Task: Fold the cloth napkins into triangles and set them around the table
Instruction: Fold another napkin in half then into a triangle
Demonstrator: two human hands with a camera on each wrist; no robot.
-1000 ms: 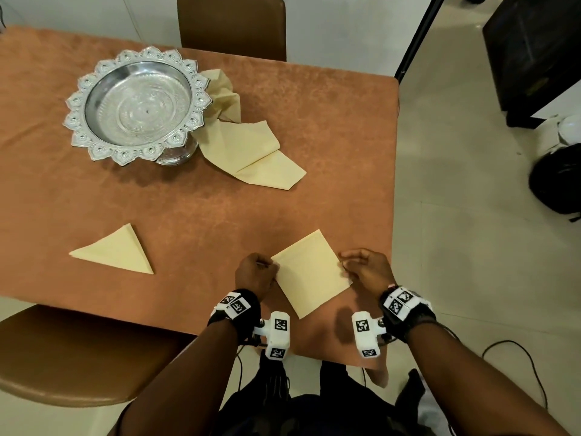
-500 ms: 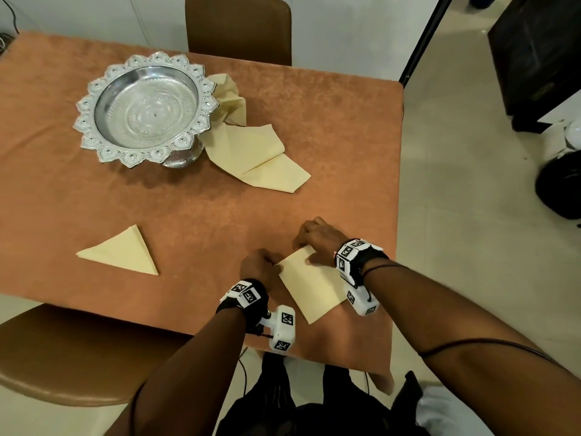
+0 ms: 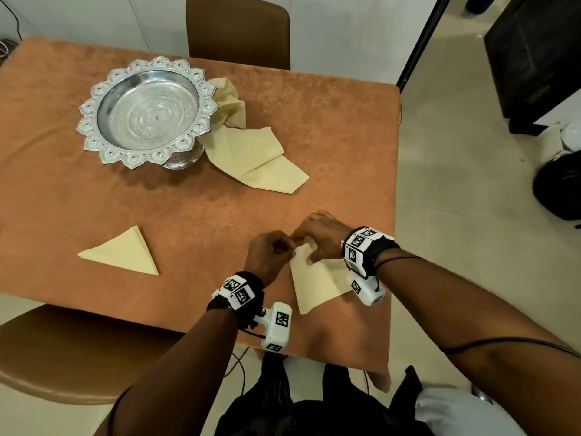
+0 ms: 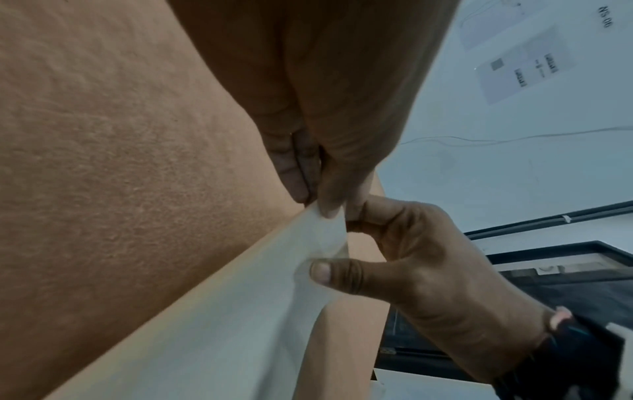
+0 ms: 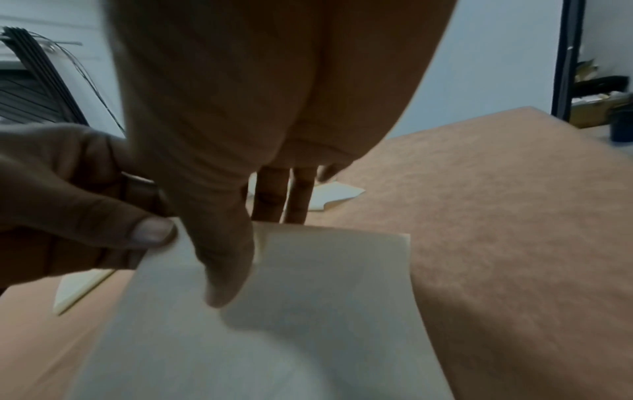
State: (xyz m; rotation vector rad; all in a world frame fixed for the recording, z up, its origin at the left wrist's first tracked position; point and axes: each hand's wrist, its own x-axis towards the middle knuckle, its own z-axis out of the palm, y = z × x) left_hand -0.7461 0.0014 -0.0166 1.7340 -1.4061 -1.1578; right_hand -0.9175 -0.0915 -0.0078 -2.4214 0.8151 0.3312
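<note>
Both hands meet at the far corner of the cream napkin (image 3: 317, 286) near the table's (image 3: 330, 127) front edge: the left hand (image 3: 270, 254) pinches that corner, the right hand (image 3: 320, 236) grips the folded-over flap, thumb on top. A finished triangle (image 3: 121, 253) lies well to the left.

table (image 3: 330, 127) – silver bowl (image 3: 147, 111), 3 napkins (image 3: 251, 155)

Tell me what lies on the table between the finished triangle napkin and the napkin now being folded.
Only bare tablecloth shows between the triangle napkin and the napkin being folded; the head view shows it.
</note>
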